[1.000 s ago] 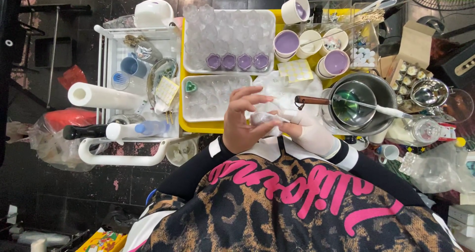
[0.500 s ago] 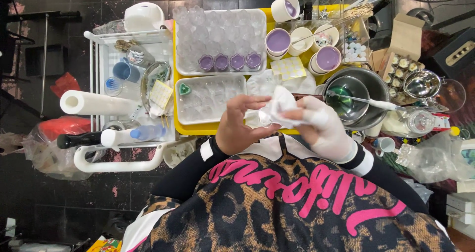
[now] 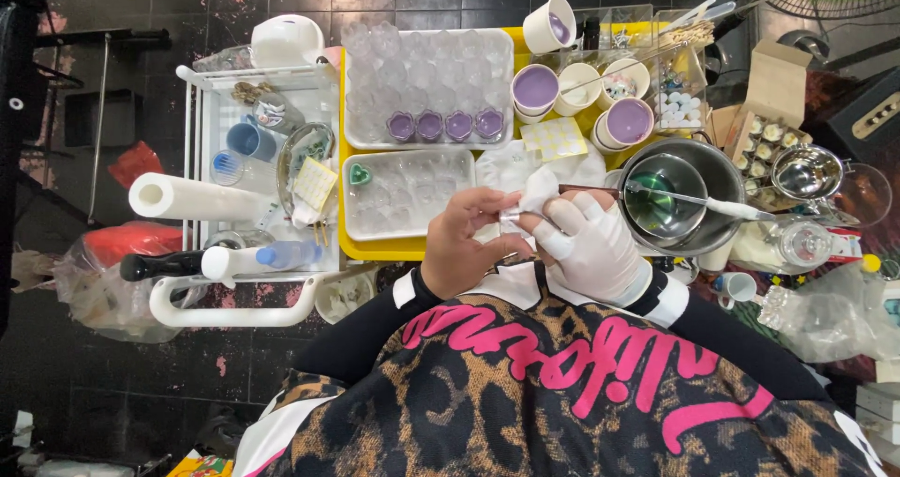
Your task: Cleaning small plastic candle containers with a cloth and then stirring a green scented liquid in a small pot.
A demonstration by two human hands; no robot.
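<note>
Above the yellow tray (image 3: 375, 248), left hand (image 3: 466, 247) and gloved right hand (image 3: 591, 243) fingers pinching crumpled white tissue (image 3: 536, 194), pointing away.

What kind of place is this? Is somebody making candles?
Probably a small craft workspace for pouring candles or soap. A clear mould tray holds purple-filled cups, a steel pot sits nearby, and both hands pinch a white tissue.

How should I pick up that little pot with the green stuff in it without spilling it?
Grip the long handle that sticks out sideways from the small pot, which sits inside the bigger metal bowl. Come from the handle's free end, beside the white cloth, and close your fingers around it. The green liquid lies open on top, so keep it level.
</note>
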